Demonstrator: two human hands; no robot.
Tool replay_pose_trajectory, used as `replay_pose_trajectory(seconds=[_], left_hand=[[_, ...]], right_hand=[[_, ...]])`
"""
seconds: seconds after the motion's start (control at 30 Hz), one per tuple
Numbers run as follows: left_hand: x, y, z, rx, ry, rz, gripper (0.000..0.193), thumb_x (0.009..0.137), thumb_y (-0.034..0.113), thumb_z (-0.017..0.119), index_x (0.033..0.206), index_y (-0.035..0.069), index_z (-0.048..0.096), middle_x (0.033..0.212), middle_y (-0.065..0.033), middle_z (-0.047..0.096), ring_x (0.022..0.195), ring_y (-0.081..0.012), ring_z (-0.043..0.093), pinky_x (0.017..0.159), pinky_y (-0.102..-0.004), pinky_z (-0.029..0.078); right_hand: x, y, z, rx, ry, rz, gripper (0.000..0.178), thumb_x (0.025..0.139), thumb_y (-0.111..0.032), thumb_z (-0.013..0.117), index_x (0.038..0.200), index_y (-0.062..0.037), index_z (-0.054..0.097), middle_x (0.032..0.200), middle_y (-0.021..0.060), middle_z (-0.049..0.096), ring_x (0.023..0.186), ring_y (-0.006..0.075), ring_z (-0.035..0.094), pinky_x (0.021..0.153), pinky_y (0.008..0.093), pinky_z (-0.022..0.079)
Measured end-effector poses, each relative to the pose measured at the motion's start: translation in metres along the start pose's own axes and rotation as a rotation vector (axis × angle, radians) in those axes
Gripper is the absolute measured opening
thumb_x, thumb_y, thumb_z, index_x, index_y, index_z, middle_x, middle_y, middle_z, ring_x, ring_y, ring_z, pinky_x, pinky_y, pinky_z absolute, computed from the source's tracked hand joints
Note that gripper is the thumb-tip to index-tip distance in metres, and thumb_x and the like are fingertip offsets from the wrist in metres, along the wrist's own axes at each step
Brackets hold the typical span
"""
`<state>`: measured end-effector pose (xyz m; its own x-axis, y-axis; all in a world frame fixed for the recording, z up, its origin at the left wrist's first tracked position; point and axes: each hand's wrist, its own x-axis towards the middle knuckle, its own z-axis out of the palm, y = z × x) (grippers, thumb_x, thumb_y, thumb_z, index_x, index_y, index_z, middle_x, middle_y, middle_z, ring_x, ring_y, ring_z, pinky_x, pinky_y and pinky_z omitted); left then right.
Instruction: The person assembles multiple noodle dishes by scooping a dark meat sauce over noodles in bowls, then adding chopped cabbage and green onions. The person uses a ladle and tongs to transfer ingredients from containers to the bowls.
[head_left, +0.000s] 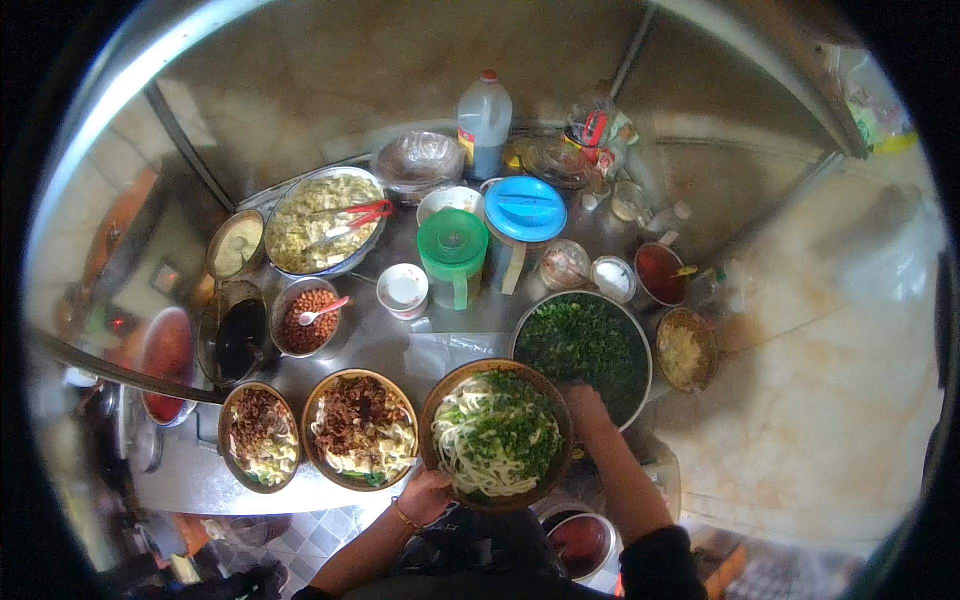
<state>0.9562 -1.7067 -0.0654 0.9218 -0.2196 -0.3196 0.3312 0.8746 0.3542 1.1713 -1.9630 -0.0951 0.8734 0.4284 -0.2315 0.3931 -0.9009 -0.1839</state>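
My left grip (430, 495) is clenched on the near left rim of the bowl (543, 480), which is at the tabletop's (372, 345) near edge. It has noodles (460, 440) with chopped greens (520, 420) on top. My right grip (586, 408) is at the near side of the pan (649, 368) of greens, right of my bowl; I can't tell whether those fingers are closed. To the left sit 2 topped bowls (310, 428), with peanuts (305, 305) farther back.
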Motion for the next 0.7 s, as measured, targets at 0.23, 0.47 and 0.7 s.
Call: replay_pose_trajectory(seconds=[0.23,0.47,0.7], left_hand=[[0.007,0.001,-0.011,0.076,0.025,0.069,0.064,0.076,0.009,0.06,0.136,-0.001,0.042,0.13,-0.0167,0.056,0.118,-0.0316,0.055,0.101,-0.0456,0.045],[0.019,0.0,-0.007,0.116,0.102,0.009,0.064,0.076,0.013,0.062,0.135,-0.002,0.043,0.131,-0.0175,0.055,0.119,-0.0323,0.055,0.101,-0.0468,0.045],[0.022,0.003,0.022,0.04,-0.001,0.039,0.065,0.077,0.015,0.06,0.137,-0.002,0.041,0.129,-0.0175,0.056,0.118,-0.0328,0.055,0.102,-0.0478,0.043]], right_hand=[[-0.032,-0.03,-0.125,0.755,-0.027,0.153,0.028,0.078,-0.016,0.074,0.104,-0.0044,0.069,0.094,0.019,0.069,0.091,0.0325,0.067,0.077,0.036,0.053],[-0.049,-0.065,-0.143,0.627,0.253,-0.227,0.019,0.084,-0.014,0.067,0.097,-0.0008,0.068,0.088,0.0179,0.069,0.083,0.0298,0.069,0.072,0.0371,0.054],[0.0,0.008,-0.03,0.243,0.034,-0.089,0.02,0.078,-0.012,0.067,0.095,-0.0018,0.069,0.092,0.0217,0.067,0.087,0.0371,0.066,0.074,0.0428,0.053]])
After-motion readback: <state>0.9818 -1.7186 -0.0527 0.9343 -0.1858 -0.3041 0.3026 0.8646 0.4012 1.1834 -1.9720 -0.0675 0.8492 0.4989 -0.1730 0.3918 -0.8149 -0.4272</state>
